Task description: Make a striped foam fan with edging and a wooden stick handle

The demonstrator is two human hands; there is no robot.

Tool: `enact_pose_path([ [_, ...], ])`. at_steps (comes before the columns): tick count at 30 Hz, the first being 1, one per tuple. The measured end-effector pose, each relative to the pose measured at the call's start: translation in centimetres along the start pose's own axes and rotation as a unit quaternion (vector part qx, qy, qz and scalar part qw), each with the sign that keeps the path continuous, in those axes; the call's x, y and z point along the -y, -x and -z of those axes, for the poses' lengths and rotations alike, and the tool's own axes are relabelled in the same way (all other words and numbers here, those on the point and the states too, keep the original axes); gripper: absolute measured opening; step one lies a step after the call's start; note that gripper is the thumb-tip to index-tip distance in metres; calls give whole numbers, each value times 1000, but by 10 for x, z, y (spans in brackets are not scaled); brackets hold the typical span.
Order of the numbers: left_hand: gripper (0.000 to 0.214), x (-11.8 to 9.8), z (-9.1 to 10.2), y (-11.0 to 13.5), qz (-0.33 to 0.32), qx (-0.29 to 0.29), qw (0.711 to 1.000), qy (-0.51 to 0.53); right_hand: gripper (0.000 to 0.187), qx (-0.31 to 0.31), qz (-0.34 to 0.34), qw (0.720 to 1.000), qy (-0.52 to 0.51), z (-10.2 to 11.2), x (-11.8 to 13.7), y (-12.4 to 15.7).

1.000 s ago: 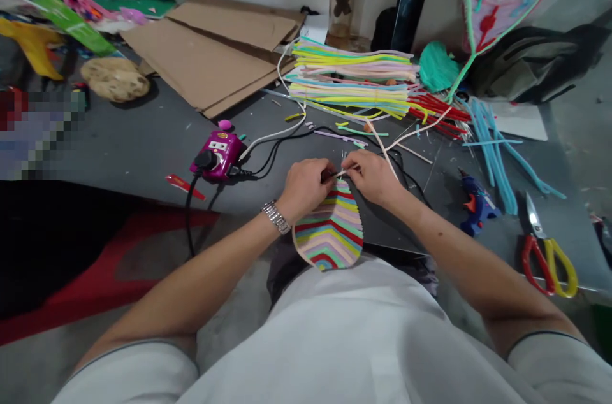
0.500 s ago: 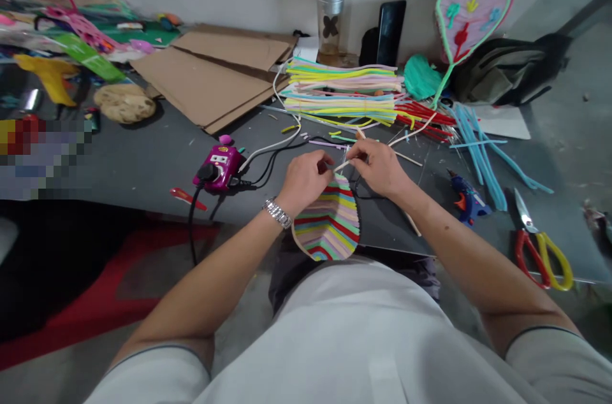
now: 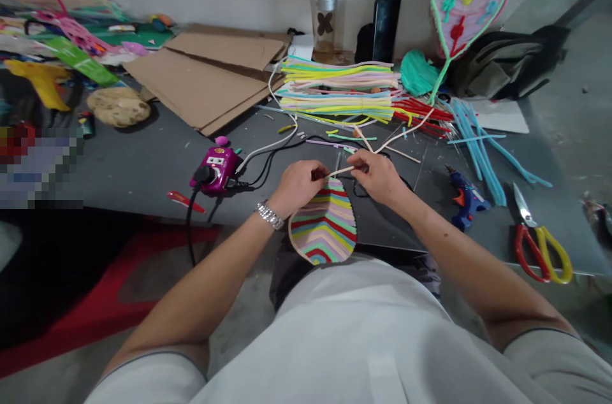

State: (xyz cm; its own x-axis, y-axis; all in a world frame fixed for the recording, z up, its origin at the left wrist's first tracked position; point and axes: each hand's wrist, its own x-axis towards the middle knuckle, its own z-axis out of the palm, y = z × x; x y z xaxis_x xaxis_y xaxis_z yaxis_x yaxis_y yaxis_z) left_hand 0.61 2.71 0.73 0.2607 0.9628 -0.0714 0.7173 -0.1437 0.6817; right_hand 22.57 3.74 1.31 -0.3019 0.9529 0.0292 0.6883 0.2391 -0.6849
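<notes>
Over the near edge of the dark grey desk (image 3: 143, 155), the person's left hand (image 3: 299, 187), wearing a steel link wristwatch (image 3: 269, 216), and right hand (image 3: 377, 176) are held close together, just apart. A thin pale strip (image 3: 342, 171) runs between them; its material cannot be determined from this view. The left-hand fingers (image 3: 313, 169) are curled nearly closed, pinching one end of the strip at the pointed tip of a leaf-shaped panel of multicoloured striped pipe cleaners (image 3: 324, 225). The right-hand fingers (image 3: 356, 162) are likewise closed in a pinch on the strip. The panel lies directly below the hands, its rounded end extending past the desk edge toward the person's lap. Just left of the hands sits a magenta power socket (image 3: 217, 168) with black cords (image 3: 282, 152) plugged in. To the right lie a blue hot glue gun (image 3: 466, 203) and red-and-yellow-handled scissors (image 3: 540, 254), the scissors at the desk's near edge. Further back are stacked bundles of pastel pipe cleaners (image 3: 337, 88), loose light blue pipe cleaners (image 3: 478, 155), flat brown cardboard sheets (image 3: 205, 76), a glass bottle with a metal cap (image 3: 322, 12), and a finished pink leaf-shaped panel with a green border (image 3: 466, 12), which stands upright against the wall.
</notes>
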Motion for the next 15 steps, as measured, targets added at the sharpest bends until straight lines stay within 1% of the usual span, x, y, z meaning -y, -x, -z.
enact_pose_path([
  [3,17,-3,2,4,-5,0,1000,-29,14,-2,4,999,36,-1,1,3],
  [5,15,-4,7,13,3,-8,998,-62,11,-4,21,998,62,-4,3,1],
  [8,16,-5,17,39,43,-12,994,-95,12,5,47,997,68,-11,6,-6],
  [11,18,-6,27,69,91,-8,990,-105,12,16,57,996,59,-19,7,-11],
  [13,16,-7,29,86,112,-3,989,-101,12,17,58,996,58,-23,7,-12],
  [15,16,-9,26,98,119,2,989,-84,12,18,56,997,59,-25,9,-13],
])
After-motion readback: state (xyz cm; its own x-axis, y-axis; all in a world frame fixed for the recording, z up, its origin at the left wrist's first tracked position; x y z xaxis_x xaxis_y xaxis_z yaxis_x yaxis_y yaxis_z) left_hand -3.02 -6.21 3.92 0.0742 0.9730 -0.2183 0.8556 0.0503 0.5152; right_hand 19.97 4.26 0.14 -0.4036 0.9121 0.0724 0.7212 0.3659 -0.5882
